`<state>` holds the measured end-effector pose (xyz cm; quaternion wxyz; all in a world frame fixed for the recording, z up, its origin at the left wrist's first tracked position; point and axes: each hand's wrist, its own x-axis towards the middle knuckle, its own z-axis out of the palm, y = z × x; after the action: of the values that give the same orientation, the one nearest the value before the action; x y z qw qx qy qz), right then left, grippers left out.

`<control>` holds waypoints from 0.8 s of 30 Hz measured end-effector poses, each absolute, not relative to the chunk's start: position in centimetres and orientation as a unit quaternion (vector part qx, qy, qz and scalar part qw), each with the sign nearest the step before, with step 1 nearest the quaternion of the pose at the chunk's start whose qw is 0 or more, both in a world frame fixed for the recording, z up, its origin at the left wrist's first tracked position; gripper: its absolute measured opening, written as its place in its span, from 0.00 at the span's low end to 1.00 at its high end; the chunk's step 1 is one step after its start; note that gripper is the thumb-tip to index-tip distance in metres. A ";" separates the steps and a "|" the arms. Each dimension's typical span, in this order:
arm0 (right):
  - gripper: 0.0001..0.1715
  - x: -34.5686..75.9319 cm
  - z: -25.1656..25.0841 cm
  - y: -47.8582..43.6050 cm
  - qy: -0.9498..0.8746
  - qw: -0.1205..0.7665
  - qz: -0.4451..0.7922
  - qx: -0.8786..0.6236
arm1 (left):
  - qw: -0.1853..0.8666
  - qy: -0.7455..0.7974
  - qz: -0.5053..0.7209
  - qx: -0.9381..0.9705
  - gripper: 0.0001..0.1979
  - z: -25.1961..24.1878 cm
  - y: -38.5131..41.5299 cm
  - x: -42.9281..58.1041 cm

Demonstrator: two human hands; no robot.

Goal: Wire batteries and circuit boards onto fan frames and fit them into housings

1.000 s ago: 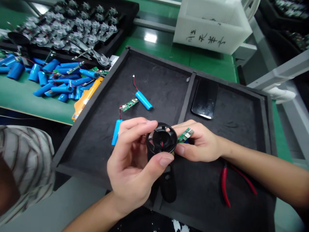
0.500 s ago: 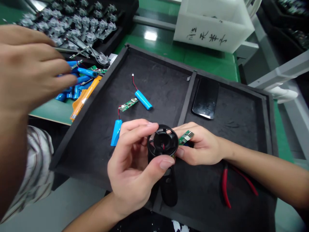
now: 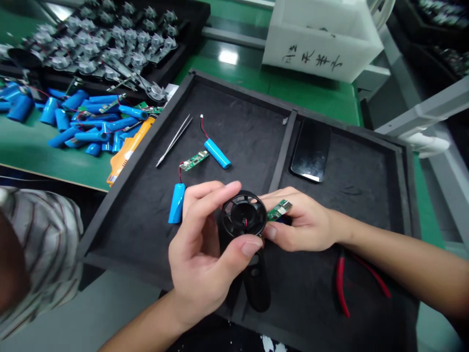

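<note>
My left hand (image 3: 205, 266) is closed round the round head of a small black handheld fan (image 3: 245, 217), with the thumb at its lower rim and fingers on the upper left. The fan's handle points down toward me. My right hand (image 3: 308, 222) sits close against the fan's right side, fingers closed on a small green circuit board (image 3: 279, 210) whose metal connector end sticks out. Something blue shows faintly beneath that board, mostly hidden by the fingers. Left of the fan lie a blue battery (image 3: 177, 203) wired to another circuit board (image 3: 195, 160) and a loose battery (image 3: 217, 153).
A black divided tray (image 3: 238, 105) holds tweezers (image 3: 174, 142), a phone (image 3: 311, 151) and red-handled pliers (image 3: 341, 286). Outside it are a heap of blue batteries (image 3: 75, 122), an orange tool (image 3: 132, 146), rows of grey fan parts (image 3: 91, 49), a white box (image 3: 311, 54) and a co-worker's striped sleeve (image 3: 51, 249).
The co-worker's hand at the left has withdrawn, uncovering the battery heap. Tweezers now lie in the tray's left part. The fan head has shifted slightly left and down in my hands.
</note>
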<state>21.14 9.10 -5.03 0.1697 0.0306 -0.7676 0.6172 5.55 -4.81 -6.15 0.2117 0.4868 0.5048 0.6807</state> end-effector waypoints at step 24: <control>0.05 21.0 -5.2 9.0 -0.792 0.182 0.582 0.018 | 0.240 0.515 0.663 0.488 0.24 -5.9 -5.0 5.6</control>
<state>21.01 9.02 -5.16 0.1825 0.0185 -0.7922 0.5820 5.64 -5.03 -5.94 0.2404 0.4883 0.5146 0.6626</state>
